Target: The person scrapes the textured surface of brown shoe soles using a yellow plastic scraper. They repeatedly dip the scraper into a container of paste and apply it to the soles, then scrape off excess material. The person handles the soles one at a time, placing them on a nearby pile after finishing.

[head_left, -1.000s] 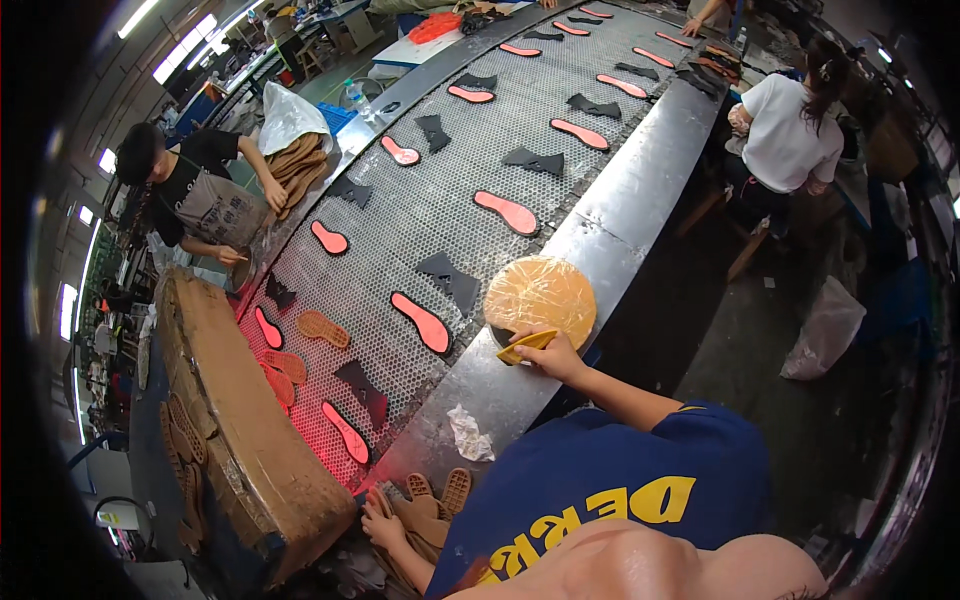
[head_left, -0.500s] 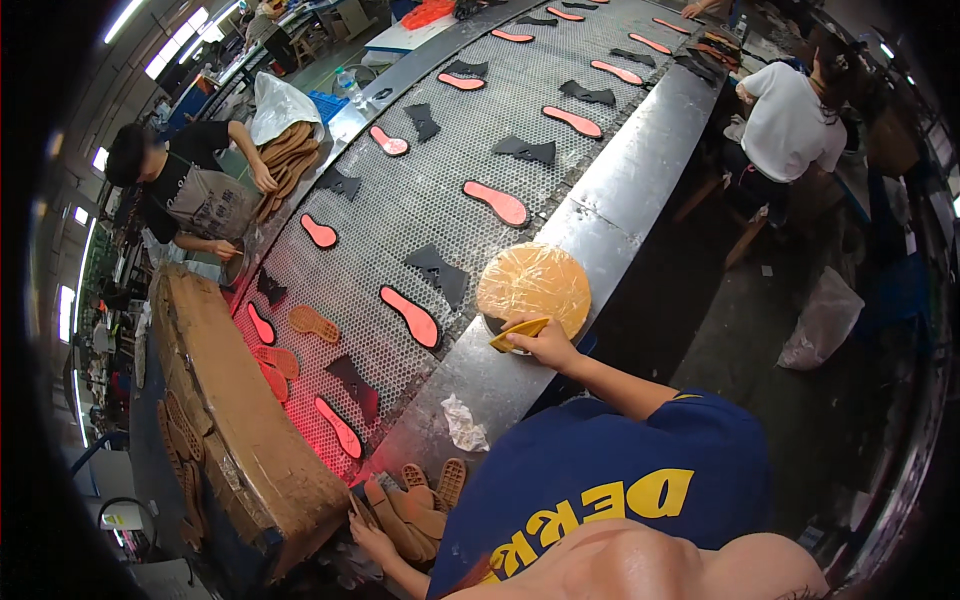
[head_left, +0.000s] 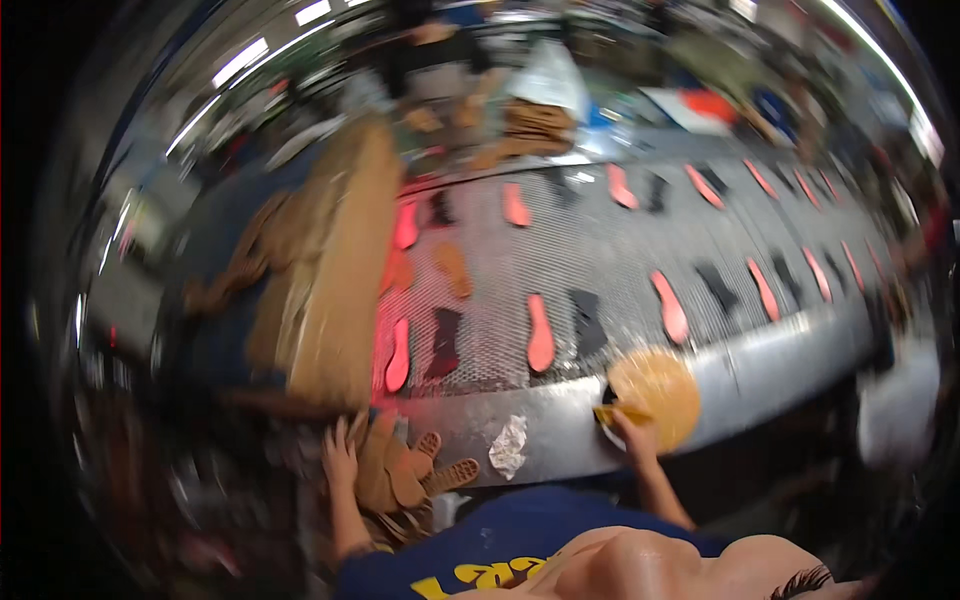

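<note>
My right hand grips a flat yellow tool whose working end I cannot make out. It is at the dark opening on the left side of a round tub with a yellow-orange, film-wrapped top. My left hand, fingers spread, rests beside a pile of brown shoe soles at the belt's near left end. Two treaded soles stick out of that pile. Pink-topped insoles and black cut pieces lie in rows on the mesh belt.
A worn brown box-like cover spans the belt's left end, under red light. Crumpled white paper lies on the metal edge. Across the belt a blurred person stands near stacked brown soles and a white bag.
The view has swung left and is blurred. My left hand has come onto the sole pile with fingers spread. My right hand stays at the tub with the yellow tool.
</note>
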Action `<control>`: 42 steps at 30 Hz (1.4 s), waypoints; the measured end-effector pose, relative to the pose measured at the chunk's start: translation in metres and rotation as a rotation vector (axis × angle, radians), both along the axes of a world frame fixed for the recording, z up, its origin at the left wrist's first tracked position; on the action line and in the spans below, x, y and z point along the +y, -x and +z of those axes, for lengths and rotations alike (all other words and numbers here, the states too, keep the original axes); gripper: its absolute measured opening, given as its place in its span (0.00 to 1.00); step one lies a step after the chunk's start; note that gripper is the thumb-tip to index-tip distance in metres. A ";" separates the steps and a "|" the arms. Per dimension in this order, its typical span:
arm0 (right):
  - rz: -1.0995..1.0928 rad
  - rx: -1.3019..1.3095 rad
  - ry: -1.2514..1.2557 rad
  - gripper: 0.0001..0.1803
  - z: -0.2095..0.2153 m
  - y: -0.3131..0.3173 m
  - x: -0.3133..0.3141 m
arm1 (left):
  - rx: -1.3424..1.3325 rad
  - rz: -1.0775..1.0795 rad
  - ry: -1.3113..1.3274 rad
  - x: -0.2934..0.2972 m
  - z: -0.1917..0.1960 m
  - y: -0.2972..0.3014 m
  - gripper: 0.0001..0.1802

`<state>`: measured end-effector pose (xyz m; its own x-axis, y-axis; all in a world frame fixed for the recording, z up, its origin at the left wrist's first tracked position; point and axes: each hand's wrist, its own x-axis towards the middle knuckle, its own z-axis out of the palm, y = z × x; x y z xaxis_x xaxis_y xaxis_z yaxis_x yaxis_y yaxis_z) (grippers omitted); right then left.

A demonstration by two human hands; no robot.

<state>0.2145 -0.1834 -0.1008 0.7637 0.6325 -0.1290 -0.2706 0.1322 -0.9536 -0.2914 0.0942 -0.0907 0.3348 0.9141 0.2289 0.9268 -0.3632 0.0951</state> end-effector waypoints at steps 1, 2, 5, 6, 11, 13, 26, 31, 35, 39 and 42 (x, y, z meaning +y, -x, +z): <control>0.019 -0.083 0.166 0.11 -0.009 -0.005 -0.005 | -0.105 -0.019 0.006 0.017 -0.006 -0.002 0.37; -0.002 -0.142 0.157 0.12 -0.022 -0.005 0.001 | -0.094 -0.007 -0.007 0.031 -0.014 0.001 0.40; -0.160 -0.174 0.041 0.13 -0.051 0.006 0.022 | -0.087 0.147 0.078 0.033 -0.031 0.016 0.46; -0.088 -0.151 0.102 0.13 -0.030 0.016 0.020 | -0.035 0.188 0.104 0.024 -0.043 0.036 0.46; 0.043 -0.272 0.136 0.12 -0.003 0.037 0.035 | 0.135 0.222 0.034 -0.007 -0.057 0.074 0.30; 0.022 -0.309 0.155 0.12 -0.008 0.041 0.040 | 0.086 0.333 0.091 0.000 -0.049 0.070 0.29; 0.099 -0.310 0.204 0.12 -0.003 0.028 0.061 | -0.290 -0.110 0.262 -0.037 0.186 0.009 0.32; 0.129 -0.333 0.194 0.12 -0.005 0.038 0.058 | -0.145 -0.655 0.928 0.039 0.123 -0.094 0.36; 0.030 -0.318 0.161 0.12 -0.004 0.041 0.054 | 0.296 -1.118 1.435 0.075 -0.017 -0.219 0.44; 0.024 -0.359 0.267 0.11 0.013 0.042 0.042 | 0.301 -1.148 1.166 0.061 -0.092 -0.294 0.41; -0.083 -0.398 0.308 0.10 0.006 0.027 0.020 | 0.209 -0.973 0.328 0.017 -0.128 -0.293 0.20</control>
<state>0.1871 -0.1631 -0.0946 0.8378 0.5458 0.0107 0.1206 -0.1660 -0.9787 0.0013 0.1110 -0.2191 0.9632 0.2360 -0.1287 0.2579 -0.9462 0.1955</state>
